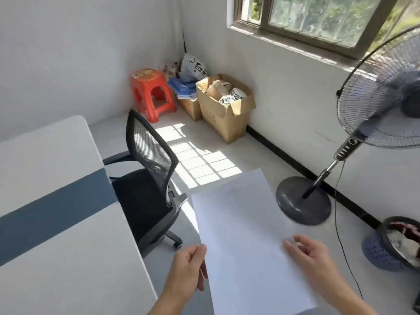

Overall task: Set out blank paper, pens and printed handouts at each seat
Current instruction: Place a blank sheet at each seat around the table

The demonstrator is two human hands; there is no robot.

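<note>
Paper: one white sheet, held in the air right of the bench and above the floor, long side running away from the person. Its face looks blank; faint grey marks near the far end are too dim to read.

Left grip: pinching the sheet's left edge near the bottom corner, thumb on top, fingers curled beneath.

Right grip: at the right edge, thumb tip over the paper, fingers loosely bent just off the edge. Blurred, so I cannot tell whether it has hold.

Bench: white top with a blue band across it.

Chair: black mesh back, pushed in at the bench's far right side.

Fan: standing by the wall under the window, round base on the floor.

Bin: low on the right, dark liner, rubbish inside.

Far corner: orange stool with a printed label on its seat, unreadable. Beside it, boxes of brown cardboard, open. The print on the front one is too faint to read. Items in them and a grey bag behind carry black-and-white square markers.
</note>
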